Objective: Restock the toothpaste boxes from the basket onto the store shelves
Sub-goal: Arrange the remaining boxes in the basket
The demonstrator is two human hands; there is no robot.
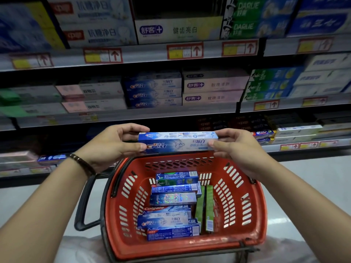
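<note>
The store shelves filled the upper half of the view in tiers, each front edge carrying yellow and red price tags. Boxes packed most bays tightly, but a dark gap stood open above a single white box on the top tier. On the middle tier a stack of blue Crest boxes sat three high, touching the pink-and-white boxes on its right, with dark room left above the stack under the next shelf edge.

Below the shelves the red basket sat in front of the person, its slotted walls flaring outward and its black handle folded down past the left rim. Pale floor lay open on both sides of it. About eight toothpaste boxes lay on the basket floor: most lay crosswise in a row, including a Colgate box and another Crest box, while two green boxes lay lengthwise along their right ends. The near and side walls had bare floor beside them.

Over the far rim of the basket, the held Crest box was level and crosswise, logo facing the camera, clear of both the basket and the shelf edges. The left hand kept a closed grip on its left end, thumb in front and fingers on top. The right hand gripped the right end the same way. A dark beaded bracelet circled the left wrist.
</note>
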